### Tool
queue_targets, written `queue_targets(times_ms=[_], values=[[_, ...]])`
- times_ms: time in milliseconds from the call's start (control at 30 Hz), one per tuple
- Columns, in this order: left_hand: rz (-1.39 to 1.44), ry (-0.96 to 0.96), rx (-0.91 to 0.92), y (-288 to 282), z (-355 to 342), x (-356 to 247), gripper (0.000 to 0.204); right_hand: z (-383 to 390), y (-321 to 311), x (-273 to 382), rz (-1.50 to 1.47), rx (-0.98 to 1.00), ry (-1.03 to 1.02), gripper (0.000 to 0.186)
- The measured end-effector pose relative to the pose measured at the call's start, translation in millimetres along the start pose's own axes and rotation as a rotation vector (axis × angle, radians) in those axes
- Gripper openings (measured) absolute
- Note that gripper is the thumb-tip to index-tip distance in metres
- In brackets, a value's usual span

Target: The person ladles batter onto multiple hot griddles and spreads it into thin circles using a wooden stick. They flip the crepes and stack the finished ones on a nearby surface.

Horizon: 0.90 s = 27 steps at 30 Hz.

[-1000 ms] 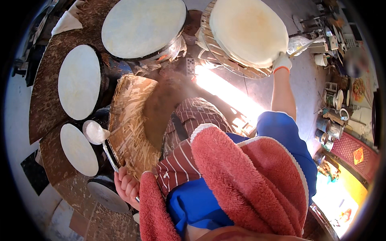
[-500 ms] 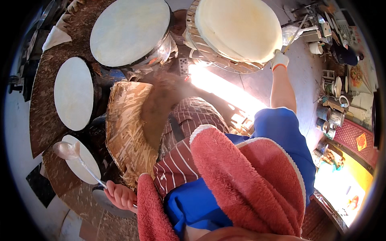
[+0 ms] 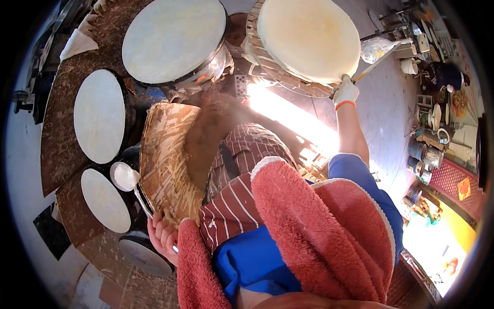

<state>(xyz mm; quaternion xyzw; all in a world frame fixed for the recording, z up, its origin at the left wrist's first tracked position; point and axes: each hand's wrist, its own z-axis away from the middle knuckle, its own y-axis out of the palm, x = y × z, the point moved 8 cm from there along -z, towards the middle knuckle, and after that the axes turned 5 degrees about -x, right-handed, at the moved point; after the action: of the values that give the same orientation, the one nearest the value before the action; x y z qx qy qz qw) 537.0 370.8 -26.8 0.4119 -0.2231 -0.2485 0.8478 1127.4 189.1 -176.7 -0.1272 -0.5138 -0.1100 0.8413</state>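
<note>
Left hand (image 3: 163,236) had its fingers curled tight round the thin handle of a ladle (image 3: 125,176), whose pale bowl hung over the rim of the small round griddle (image 3: 105,200). Right hand (image 3: 346,92), gloved in white, was closed on a long stick (image 3: 380,58) at the near edge of the woven tray (image 3: 267,72), with a wide pale crepe (image 3: 309,38) lying flat on it. Two bigger griddles (image 3: 100,116) sat close by, each coated in pale batter.
</note>
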Motion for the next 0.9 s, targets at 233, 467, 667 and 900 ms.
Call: queue_targets(times_ms=[233,467,667,900], values=[[-0.032,0.038,0.032,-5,7,-9,0.029,-3,5,-6,0.047,-0.007,-0.118,0.026],[-0.035,0.040,0.018,-5,9,-5,0.030,-22,12,35,0.267,-0.117,-0.297,0.024],[0.039,0.058,0.038,-6,10,-2,0.028,-35,9,34,0.486,-0.125,-0.335,0.030],[-0.287,0.296,0.429,25,62,-9,0.028,39,104,-14,0.284,0.425,-0.725,0.039]])
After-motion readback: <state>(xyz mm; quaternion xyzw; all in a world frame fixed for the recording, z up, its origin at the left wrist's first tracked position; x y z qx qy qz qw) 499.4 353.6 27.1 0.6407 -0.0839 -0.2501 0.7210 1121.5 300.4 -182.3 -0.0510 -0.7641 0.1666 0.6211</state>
